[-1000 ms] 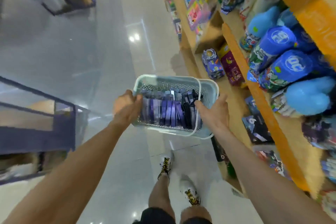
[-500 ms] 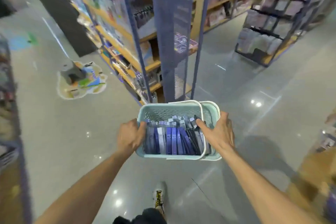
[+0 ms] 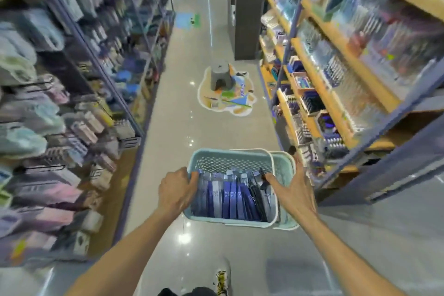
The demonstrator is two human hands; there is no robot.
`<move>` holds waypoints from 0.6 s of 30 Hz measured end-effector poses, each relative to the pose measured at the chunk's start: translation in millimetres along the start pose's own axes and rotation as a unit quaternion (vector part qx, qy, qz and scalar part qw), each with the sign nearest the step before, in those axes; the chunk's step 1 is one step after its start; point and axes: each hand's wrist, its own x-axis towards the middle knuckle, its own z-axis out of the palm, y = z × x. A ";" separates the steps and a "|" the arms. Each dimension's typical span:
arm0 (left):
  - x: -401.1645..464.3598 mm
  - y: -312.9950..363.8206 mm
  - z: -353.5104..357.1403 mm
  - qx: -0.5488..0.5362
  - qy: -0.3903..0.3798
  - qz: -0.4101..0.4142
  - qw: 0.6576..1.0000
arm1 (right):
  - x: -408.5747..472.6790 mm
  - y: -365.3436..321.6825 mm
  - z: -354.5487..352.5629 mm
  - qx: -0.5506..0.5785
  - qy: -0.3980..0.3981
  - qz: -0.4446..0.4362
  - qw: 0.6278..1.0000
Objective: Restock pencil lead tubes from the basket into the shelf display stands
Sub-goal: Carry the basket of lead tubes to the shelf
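Head view, looking down an aisle. A person carries a pale green basket (image 3: 240, 220) out in front at about waist level, one hand on each side. Left hand (image 3: 176, 191) grips the basket's left rim, fingers curled over the edge and down inside. Right hand (image 3: 294, 193) grips the right rim, thumb reaching in over the contents, fingers wrapped on the outer wall. Both grips are closed on the basket rim.

Inside the basket: pencil lead tubes (image 3: 231, 197), blue, dark navy and clear, packed side by side and lying roughly lengthwise. A white handle (image 3: 252, 150) is folded toward the basket's right side.

Beyond the basket, farther down the floor, a grey step stool (image 3: 220, 77) stands on a colourful floor sticker (image 3: 227, 97). Right of the basket, wooden shelves on a blue frame (image 3: 324, 94) hold pens and small display stands (image 3: 312, 103); detail is blurred. Left of the basket, racks of hanging goods (image 3: 60, 103), heavily blurred. Below the basket, one patterned shoe (image 3: 221, 281) on the glossy grey floor (image 3: 182, 132).
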 end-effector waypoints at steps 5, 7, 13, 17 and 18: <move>120.8 -14.5 -43.6 -0.004 0.004 -0.002 1.000 | 81.9 -87.1 49.0 -0.021 -0.001 0.018 1.000; 168.9 -13.5 -56.0 -0.003 0.008 0.001 1.000 | 121.9 -116.4 63.7 -0.012 -0.002 0.011 1.000; 331.5 -14.6 -62.7 0.005 0.007 -0.010 1.000 | 260.7 -192.0 116.8 -0.031 -0.007 0.001 0.999; 451.6 -11.7 -61.6 0.011 0.003 -0.015 1.000 | 369.5 -238.8 166.3 -0.018 -0.022 0.011 1.000; 481.5 -10.5 -64.7 0.009 0.005 -0.014 1.000 | 395.3 -253.5 177.7 -0.017 -0.027 0.011 0.999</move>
